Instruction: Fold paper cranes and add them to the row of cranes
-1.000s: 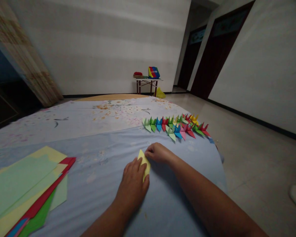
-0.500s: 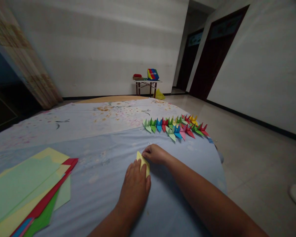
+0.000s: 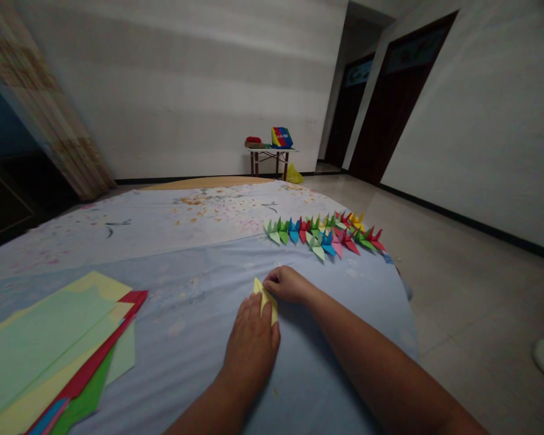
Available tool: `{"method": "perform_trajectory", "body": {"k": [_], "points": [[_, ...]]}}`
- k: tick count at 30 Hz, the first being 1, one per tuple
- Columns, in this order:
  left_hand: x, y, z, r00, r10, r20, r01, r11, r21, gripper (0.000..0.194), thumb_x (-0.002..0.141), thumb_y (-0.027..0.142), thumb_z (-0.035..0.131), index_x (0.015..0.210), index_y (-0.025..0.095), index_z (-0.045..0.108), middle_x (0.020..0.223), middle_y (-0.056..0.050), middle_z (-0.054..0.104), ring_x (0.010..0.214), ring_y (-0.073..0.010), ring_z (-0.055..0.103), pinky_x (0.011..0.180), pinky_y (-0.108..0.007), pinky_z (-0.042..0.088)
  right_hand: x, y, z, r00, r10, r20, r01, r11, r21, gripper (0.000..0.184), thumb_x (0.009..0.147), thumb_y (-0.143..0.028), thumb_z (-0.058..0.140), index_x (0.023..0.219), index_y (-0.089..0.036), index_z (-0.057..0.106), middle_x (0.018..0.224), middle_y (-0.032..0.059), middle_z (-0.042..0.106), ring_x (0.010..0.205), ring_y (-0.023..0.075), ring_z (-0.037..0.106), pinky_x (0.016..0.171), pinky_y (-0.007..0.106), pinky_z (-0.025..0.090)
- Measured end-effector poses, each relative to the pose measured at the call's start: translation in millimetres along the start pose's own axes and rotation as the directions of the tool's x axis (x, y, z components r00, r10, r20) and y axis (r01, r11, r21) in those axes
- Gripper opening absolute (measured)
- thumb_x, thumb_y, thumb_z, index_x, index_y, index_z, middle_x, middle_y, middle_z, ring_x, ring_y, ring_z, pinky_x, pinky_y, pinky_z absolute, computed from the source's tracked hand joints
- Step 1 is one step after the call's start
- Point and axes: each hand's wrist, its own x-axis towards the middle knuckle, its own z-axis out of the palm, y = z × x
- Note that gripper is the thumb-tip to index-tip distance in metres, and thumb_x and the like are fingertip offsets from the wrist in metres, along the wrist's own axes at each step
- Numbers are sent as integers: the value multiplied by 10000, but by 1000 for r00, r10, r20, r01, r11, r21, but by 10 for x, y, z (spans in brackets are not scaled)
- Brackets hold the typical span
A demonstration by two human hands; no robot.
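Note:
A small folded piece of yellow paper (image 3: pixel 272 308), narrow and pointed at its far end, lies on the blue tablecloth in front of me. My left hand (image 3: pixel 252 341) rests flat across its near left part, fingers stretched forward and pressing it down. At its upper right edge, my right hand (image 3: pixel 289 284) is closed in a pinch; the fingertips are at the paper, partly hidden by the curled fingers. Beyond my hands, several folded paper cranes (image 3: pixel 317 244) in green, blue, red, pink and yellow stand in rows.
A stack of coloured paper sheets (image 3: pixel 40 338) lies at the left of the table. Flowered white cloth (image 3: pixel 163 220) covers the table's far part. Against the wall stands a small side table (image 3: pixel 272 150) bearing a colourful box (image 3: pixel 281 137). The rounded table edge runs along the right.
The whole view has shifted very slightly. Both hands stay at the yellow paper in nearly the same pose.

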Motion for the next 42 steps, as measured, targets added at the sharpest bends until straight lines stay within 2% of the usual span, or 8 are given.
{"method": "perform_trajectory", "body": {"k": [13, 21, 24, 27, 29, 31, 35, 42], "points": [[-27, 8, 63, 999, -14, -43, 13, 1000, -8, 338, 797, 198, 429, 1115, 108, 502, 1238, -189, 516, 1170, -296, 463, 969, -487, 387, 84, -138, -1, 993, 103, -57, -106, 992, -67, 287, 716, -393, 530, 680, -176, 715, 608, 44, 651, 588, 144, 557, 523, 236, 314], [14, -22, -19, 990, -126, -68, 101, 951, -292, 423, 798, 249, 461, 1202, 127, 429, 1217, -161, 517, 1158, -285, 454, 974, -498, 358, 152, -196, 63, 991, 124, -49, -120, 990, 80, 118, 631, -280, 645, 650, -163, 646, 624, 15, 626, 620, 140, 556, 554, 230, 347], [94, -96, -100, 939, -321, -127, 230, 856, -463, 418, 819, 327, 454, 1194, 144, 430, 1195, -149, 520, 1142, -279, 459, 962, -503, 348, 162, -135, 78, 998, 68, -10, -62, 951, 304, 181, 694, -340, 619, 726, -163, 609, 642, -18, 609, 559, 89, 521, 523, 197, 355], [187, -201, -152, 855, -518, -17, 363, 622, -693, 473, 818, 369, 451, 1216, 118, 411, 1154, -157, 543, 1052, -258, 532, 889, -442, 418, 156, -98, 55, 999, -30, -13, 31, 734, 679, 297, 627, -405, 690, 706, -151, 558, 627, -34, 579, 531, 69, 487, 534, 197, 363], [233, -263, -167, 857, -489, 165, 394, 414, -820, 467, 817, 399, 450, 1179, 104, 460, 1039, -133, 617, 922, -233, 601, 795, -368, 472, 148, -94, 31, 997, -73, -31, 68, 589, 805, 355, 565, -417, 739, 682, -147, 541, 621, -38, 570, 538, 67, 484, 554, 203, 366], [259, -302, -180, 873, -404, 273, 404, 283, -870, 425, 803, 419, 473, 1083, 108, 549, 902, -90, 671, 801, -213, 633, 726, -318, 484, 141, -97, 8, 995, -89, -39, 81, 526, 847, 372, 543, -412, 759, 678, -143, 541, 627, -38, 572, 553, 67, 490, 570, 204, 365], [277, -319, -227, 851, -413, 326, 438, 213, -873, 360, 733, 421, 565, 903, 114, 646, 742, -39, 696, 694, -202, 639, 627, -268, 473, 127, -108, -29, 995, -99, -16, 63, 496, 866, 372, 525, -390, 776, 687, -137, 556, 644, -35, 587, 572, 66, 505, 596, 205, 367], [283, -303, -284, 824, -440, 356, 468, 176, -866, 328, 698, 410, 606, 825, 117, 683, 674, -33, 699, 644, -192, 640, 575, -250, 461, 104, -135, -78, 997, -60, 51, -14, 500, 866, 417, 469, -394, 796, 720, -136, 586, 675, -26, 609, 592, 78, 529, 626, 221, 390]]}}
